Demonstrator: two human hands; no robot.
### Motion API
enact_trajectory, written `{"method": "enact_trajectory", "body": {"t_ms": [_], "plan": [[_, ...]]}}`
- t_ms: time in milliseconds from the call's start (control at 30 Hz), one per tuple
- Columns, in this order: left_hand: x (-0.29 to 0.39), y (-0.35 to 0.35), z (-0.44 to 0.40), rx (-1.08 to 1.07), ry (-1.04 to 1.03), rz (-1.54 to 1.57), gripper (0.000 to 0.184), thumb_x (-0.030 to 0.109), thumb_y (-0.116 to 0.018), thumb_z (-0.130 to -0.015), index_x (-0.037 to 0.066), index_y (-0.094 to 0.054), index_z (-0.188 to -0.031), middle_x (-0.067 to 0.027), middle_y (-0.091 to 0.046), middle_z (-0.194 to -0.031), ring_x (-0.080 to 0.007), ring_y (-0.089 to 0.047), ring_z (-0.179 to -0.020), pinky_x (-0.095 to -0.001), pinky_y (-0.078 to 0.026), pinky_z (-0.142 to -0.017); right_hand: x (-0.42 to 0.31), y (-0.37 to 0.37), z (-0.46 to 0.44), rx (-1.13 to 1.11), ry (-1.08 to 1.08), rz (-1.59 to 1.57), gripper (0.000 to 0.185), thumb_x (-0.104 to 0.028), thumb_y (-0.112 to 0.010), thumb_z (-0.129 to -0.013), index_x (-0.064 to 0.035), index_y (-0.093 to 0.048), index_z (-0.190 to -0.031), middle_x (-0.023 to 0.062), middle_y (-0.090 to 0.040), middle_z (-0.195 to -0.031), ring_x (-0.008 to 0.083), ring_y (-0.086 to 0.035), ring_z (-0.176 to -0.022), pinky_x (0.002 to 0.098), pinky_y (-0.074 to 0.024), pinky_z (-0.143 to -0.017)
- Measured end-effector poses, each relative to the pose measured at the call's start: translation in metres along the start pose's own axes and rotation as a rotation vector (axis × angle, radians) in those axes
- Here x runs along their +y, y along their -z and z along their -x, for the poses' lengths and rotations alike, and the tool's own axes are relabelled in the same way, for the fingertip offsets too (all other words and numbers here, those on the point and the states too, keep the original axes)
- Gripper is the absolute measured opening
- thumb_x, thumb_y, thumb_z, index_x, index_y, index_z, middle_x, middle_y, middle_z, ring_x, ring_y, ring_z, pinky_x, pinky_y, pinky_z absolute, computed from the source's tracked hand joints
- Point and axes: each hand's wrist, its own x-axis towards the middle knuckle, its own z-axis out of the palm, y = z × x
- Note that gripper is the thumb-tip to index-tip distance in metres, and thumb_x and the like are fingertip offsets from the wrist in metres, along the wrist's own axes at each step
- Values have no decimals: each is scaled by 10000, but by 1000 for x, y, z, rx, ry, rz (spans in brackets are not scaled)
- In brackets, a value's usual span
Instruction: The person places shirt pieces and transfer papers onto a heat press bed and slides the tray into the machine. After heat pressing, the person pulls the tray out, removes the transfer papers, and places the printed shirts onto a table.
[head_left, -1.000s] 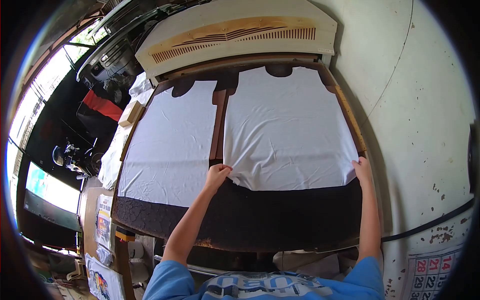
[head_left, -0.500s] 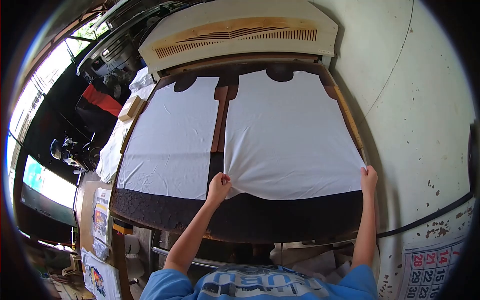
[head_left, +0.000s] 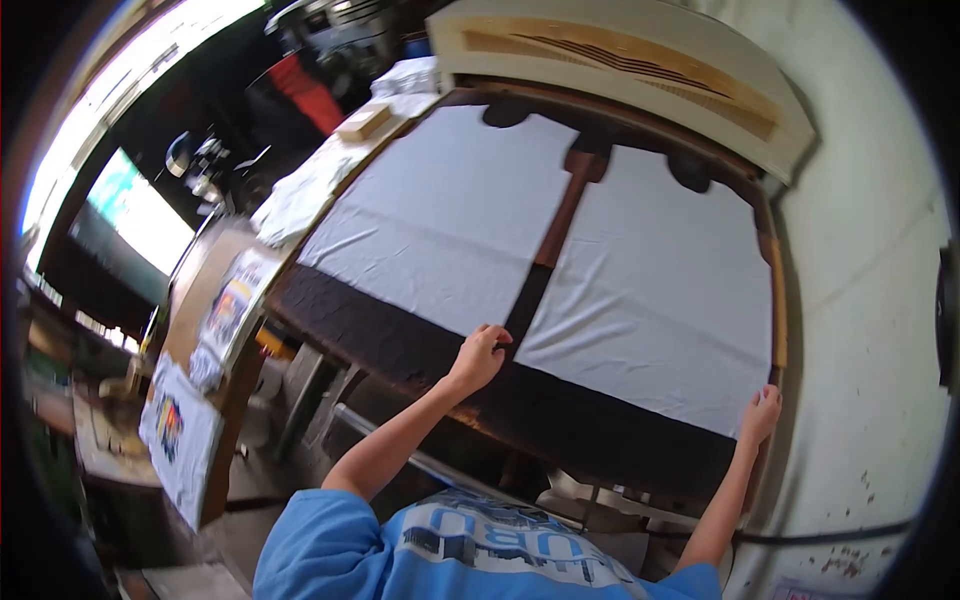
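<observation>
Fingers, L hand [head_left: 480,360] ×1: half curled, by inner near corner of L cloth [head_left: 435,215]; pinching or not, can't tell. Fingers, R hand [head_left: 761,411] ×1: bent, at outer near corner of R cloth [head_left: 660,280]; pinch unclear. Cloths, wht., ×2: side by side, lightly creased, on dk. bed [head_left: 600,425] ×1. Vented hood [head_left: 620,65] ×1, far end. Lt. block [head_left: 364,122] ×1, L.

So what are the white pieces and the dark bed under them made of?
White pieces: probably thin, matt fabric, given the soft creases. Dark bed: perhaps rubber or a coated pad; its dull black surface and worn, brownish front edge leave that open.
</observation>
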Motion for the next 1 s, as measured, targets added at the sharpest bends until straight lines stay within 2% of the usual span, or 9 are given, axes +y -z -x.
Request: {"method": "enact_trajectory", "body": {"t_ms": [67, 200, 367, 467, 500, 600, 767, 933, 1000], "plan": [[-6, 25, 15, 1, 53, -8, 207, 3, -545, -702, 29, -587, -903, -128, -557, -928, -246, -567, -762, -324, -464, -682, -25, -12, 6, -4, 68, -88, 173, -8, -570, -761, -15, -526, -928, 148, -555, -914, 317, -542, -843, 386, -439, -712], [-19, 89, 57, 107, 69, 5, 163, 28, -545, -724, 44, -575, -883, -110, -530, -881, -251, -553, -771, -335, -451, -682, -133, -22, 36, -63, 155, -310, 177, 28, -547, -752, -3, -538, -926, 118, -561, -878, 245, -547, -733, 347, -445, -662], [-66, 185, 126, 289, 219, 58, 150, 17, -549, -740, 48, -586, -882, -95, -540, -889, -194, -554, -692, -294, -450, -614, -304, -13, 129, -217, 376, -588, 162, 29, -506, -772, 3, -549, -926, 125, -561, -883, 247, -542, -712, 350, -431, -653], [-111, 244, 180, 463, 209, -9, 150, 12, -545, -746, 46, -594, -883, -89, -547, -867, -166, -548, -657, -279, -449, -596, -407, 4, 202, -319, 475, -694, 128, 27, -492, -788, 4, -564, -891, 115, -562, -856, 254, -538, -709, 339, -425, -628], [-124, 264, 199, 490, 263, -12, 150, 8, -537, -751, 45, -599, -882, -89, -554, -848, -159, -547, -655, -278, -449, -600, -440, 14, 227, -395, 439, -768, 104, 26, -501, -786, 5, -569, -862, 113, -562, -840, 255, -536, -718, 330, -422, -602], [-177, 307, 258, 628, 381, -69, 149, 12, -532, -746, 31, -605, -875, -95, -573, -857, -160, -562, -679, -266, -453, -614, -514, 20, 286, -502, 708, -858, 98, 42, -501, -776, 12, -562, -848, 126, -560, -847, 268, -549, -768, 333, -446, -644], [-221, 364, 309, 779, 582, -57, 156, 18, -508, -726, 14, -607, -847, -102, -587, -828, -155, -561, -645, -271, -455, -612, -599, 27, 345, -702, 896, -914, 98, 62, -513, -755, 15, -554, -831, 126, -563, -866, 277, -550, -822, 343, -454, -722], [-269, 399, 298, 825, 618, -60, 146, 12, -506, -735, -1, -595, -850, -105, -602, -818, -167, -572, -645, -275, -460, -613, -649, 5, 354, -795, 925, -906, 96, 65, -513, -754, 21, -554, -829, 129, -568, -855, 279, -561, -793, 341, -462, -709], [-288, 405, 283, 874, 587, -57, 146, 8, -509, -748, -3, -582, -874, -114, -610, -818, -180, -595, -686, -287, -470, -636, -671, -15, 351, -748, 942, -926, 97, 68, -511, -753, 22, -556, -826, 131, -571, -844, 281, -566, -782, 339, -463, -701]]}}
